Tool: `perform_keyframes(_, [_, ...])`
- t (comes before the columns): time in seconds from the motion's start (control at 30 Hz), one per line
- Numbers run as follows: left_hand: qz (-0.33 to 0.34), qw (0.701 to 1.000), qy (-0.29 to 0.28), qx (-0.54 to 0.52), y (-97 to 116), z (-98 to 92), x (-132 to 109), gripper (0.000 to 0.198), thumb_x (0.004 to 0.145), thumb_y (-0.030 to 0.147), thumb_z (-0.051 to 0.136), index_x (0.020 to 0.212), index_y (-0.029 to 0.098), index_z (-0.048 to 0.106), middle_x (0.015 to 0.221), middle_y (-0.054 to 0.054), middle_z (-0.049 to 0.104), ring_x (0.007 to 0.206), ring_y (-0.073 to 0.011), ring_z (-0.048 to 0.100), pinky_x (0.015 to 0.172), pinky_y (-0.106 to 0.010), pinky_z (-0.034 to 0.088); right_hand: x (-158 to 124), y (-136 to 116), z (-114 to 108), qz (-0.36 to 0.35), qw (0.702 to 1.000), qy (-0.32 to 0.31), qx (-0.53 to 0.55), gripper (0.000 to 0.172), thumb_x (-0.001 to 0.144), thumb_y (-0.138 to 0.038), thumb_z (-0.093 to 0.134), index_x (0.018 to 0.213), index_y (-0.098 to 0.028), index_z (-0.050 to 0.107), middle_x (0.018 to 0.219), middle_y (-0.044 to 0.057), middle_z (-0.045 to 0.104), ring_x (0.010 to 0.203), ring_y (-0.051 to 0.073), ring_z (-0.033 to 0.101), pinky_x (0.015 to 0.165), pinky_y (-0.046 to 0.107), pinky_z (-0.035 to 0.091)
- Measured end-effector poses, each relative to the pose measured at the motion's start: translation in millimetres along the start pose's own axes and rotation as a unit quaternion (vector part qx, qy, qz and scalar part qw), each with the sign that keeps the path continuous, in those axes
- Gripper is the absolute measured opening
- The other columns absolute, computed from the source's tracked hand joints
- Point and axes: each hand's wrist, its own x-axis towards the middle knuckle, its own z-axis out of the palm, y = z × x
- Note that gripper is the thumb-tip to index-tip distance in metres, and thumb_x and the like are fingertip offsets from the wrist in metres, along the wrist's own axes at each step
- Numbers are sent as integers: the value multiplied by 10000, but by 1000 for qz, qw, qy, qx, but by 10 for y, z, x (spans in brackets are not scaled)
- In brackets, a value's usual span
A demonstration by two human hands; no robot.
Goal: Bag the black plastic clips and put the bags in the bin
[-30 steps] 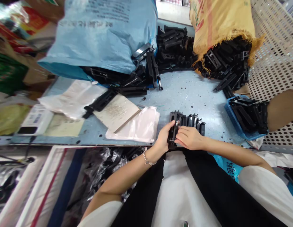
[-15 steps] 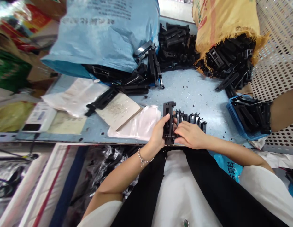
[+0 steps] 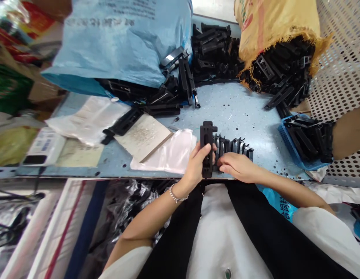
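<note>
Though one row point(image 3: 223, 145) stands aligned, heaps point(image 3: 210, 46) lie loose; left hand point(image 3: 195, 162) clasps a part point(image 3: 207, 132), right hand point(image 3: 237, 166) hides any hold.

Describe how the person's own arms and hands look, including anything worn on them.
The left hand and right hand are both ungloved. A bracelet of small, pale, silvery beads circles the left wrist; none shows on the right one. Plain white sleeves stop near the elbows, leaving the forearms uncovered.
</note>
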Motion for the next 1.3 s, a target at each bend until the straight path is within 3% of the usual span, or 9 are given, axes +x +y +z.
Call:
perform_keyframes(0.2, [-121, 989, 80, 21, -277, -368, 420, 449, 745, 546, 779, 927, 178, 596, 640, 11, 626, 516, -127, 580, 484, -246, 472, -357, 605, -131, 402, 872, 37, -278, 505, 1053, -531, 340, 1184, -100, 569, 1009, 229, 740, 998, 357, 718, 826, 389, 479])
perform_keyframes(0.43, [-127, 988, 80, -41, -673, -334, 447, 438, 816, 579, 715, 918, 158, 653, 660, -29, 672, 565, -137, 611, 525, -242, 497, -236, 938, -130, 398, 877, 101, -249, 449, 1070, -454, 317, 1262, -117, 543, 1119, 216, 727, 1059, 352, 705, 862, 398, 498])
perform_keyframes(0.6, [-198, 975, -75, -66, -377, -567, 210, 522, 883, 600, 606, 994, 101, 711, 765, -107, 736, 556, -142, 631, 469, -229, 468, -167, 549, -210, 147, 913, 189, -330, 499, 1011, -401, 515, 1435, -140, 482, 1356, 224, 604, 1273, 357, 585, 1004, 503, 521])
perform_keyframes(0.7, [-322, 907, -271, -3, -169, -635, -1, 643, 900, 646, 531, 954, 40, 739, 648, -141, 709, 471, -161, 602, 427, -251, 427, -39, 297, -61, -167, 926, 119, -316, 520, 982, -268, 578, 1486, -223, 457, 1439, 155, 571, 1375, 300, 522, 1097, 482, 493])
perform_keyframes(0.77, [-335, 888, -311, 45, -97, -670, -82, 721, 919, 686, 433, 920, 38, 751, 714, -176, 734, 507, -189, 634, 475, -285, 473, 63, 235, 38, -261, 920, 64, -284, 438, 989, -199, 541, 1427, -222, 529, 1345, 130, 648, 1292, 262, 601, 1073, 442, 520])
perform_keyframes(0.9, [-53, 957, -28, 283, -165, -835, -37, 505, 922, 587, 504, 965, 145, 744, 945, -143, 752, 847, -268, 703, 762, -384, 561, 274, 333, 116, -136, 981, 62, -124, 432, 907, -319, 688, 1317, -199, 618, 1232, 122, 715, 1102, 264, 704, 954, 417, 586])
perform_keyframes(1.0, [145, 851, 165, 476, -278, -991, 101, 238, 846, 390, 647, 886, 167, 718, 1006, -161, 704, 1025, -323, 643, 924, -452, 506, 472, 377, 181, 3, 980, 127, 154, 546, 806, -395, 784, 1297, -219, 624, 1165, 83, 746, 1040, 257, 726, 912, 414, 595])
perform_keyframes(1.07, [165, 830, 170, 504, -293, -1093, 199, 147, 838, 308, 635, 780, 187, 694, 910, -132, 689, 945, -296, 638, 896, -428, 496, 612, 328, 261, 45, 926, 158, 340, 547, 758, -417, 818, 1239, -219, 648, 1079, 58, 766, 976, 238, 739, 880, 394, 598])
perform_keyframes(1.3, [58, 937, 155, 307, -59, -1413, 371, 301, 670, 355, 804, 557, 196, 575, 503, 38, 492, 490, -107, 408, 491, -246, 288, 941, 38, 424, 58, 811, 127, 568, 406, 684, -447, 880, 960, -196, 719, 924, 40, 769, 838, 194, 739, 803, 334, 605])
